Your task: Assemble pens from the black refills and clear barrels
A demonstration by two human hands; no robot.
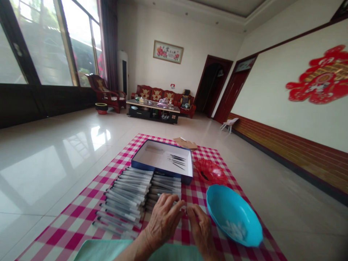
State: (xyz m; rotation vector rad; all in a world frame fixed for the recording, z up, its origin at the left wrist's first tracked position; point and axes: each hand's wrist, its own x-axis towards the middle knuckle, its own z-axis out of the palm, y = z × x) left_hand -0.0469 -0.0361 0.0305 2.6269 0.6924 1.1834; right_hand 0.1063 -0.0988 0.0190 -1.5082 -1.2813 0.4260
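Note:
My left hand (165, 216) is closed around a pen with a clear barrel, mostly covered by the fingers. My right hand (200, 226) pinches the end of the same pen, fingertips close to those of the left; the exact part it grips is too small to make out. Left of my hands lies a wide row of clear pens with dark ends (123, 195). A second stack of pens (166, 184) lies beside it, partly under my left hand. Beyond is a blue-edged box lid (152, 154) holding several thin black refills (178, 159).
A blue oval basin (217, 197) with small whitish pieces (236, 230) stands right of my hands. Behind it is a red translucent dish (214, 173) with dark bits. Brown cardboard (186, 143) lies at the far edge of the checked tablecloth (89, 212).

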